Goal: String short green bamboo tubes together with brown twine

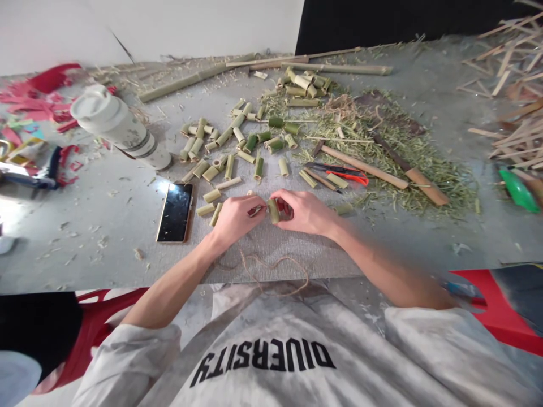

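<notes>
Near the table's front edge my two hands almost meet. My right hand point(304, 212) pinches a short green bamboo tube point(274, 211) upright between thumb and fingers. Close against its left side, the fingertips of my left hand point(240, 217) are pressed together on what looks like the end of a thin brown twine; the fingers partly hide it. The rest of the twine point(278, 261) lies in loose curves below my hands and over the table edge. Several cut bamboo pieces point(211, 195) lie just beyond and beside my left hand.
A phone point(175, 213) and a leaning white cup point(121, 127) are to the left. Ahead lie a red-handled cutter point(348, 174), a wooden-handled hammer point(365, 167), a wooden-handled blade point(426, 185), green shavings point(424, 152) and long bamboo poles point(199, 77). Thin wooden sticks point(520, 138) pile up at far right.
</notes>
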Tool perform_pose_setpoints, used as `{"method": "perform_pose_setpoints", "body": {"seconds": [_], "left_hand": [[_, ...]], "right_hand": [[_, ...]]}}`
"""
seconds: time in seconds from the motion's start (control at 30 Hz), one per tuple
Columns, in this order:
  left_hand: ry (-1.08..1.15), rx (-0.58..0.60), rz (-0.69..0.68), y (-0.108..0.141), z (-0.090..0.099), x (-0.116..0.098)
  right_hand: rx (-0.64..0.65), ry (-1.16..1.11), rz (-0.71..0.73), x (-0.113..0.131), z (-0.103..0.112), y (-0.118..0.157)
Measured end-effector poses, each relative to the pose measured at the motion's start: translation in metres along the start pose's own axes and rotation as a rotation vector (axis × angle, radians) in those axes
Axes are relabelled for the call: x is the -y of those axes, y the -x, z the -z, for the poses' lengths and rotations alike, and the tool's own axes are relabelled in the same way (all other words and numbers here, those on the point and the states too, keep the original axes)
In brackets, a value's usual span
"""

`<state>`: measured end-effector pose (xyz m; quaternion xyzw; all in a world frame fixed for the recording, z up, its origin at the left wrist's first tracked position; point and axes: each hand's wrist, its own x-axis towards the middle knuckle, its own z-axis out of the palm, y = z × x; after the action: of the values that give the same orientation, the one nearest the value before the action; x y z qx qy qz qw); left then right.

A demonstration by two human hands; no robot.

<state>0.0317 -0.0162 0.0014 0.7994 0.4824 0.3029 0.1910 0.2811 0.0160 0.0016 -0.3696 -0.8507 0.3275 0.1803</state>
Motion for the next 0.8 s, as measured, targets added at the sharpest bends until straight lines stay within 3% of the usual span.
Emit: {"method": "perform_pose_setpoints", "body": {"seconds": [0.3,0.8], "left_hand": [[-0.034,0.035,-0.007,0.001,-0.001,-0.003],[0.015,0.034,0.000,-0.003,0.004,-0.009]], "right_hand": [[-0.013,0.121,0.040,0.001,-0.005,0.001],[-0.060,0.100,0.008,-0.001,-0.007,0.000]]}}
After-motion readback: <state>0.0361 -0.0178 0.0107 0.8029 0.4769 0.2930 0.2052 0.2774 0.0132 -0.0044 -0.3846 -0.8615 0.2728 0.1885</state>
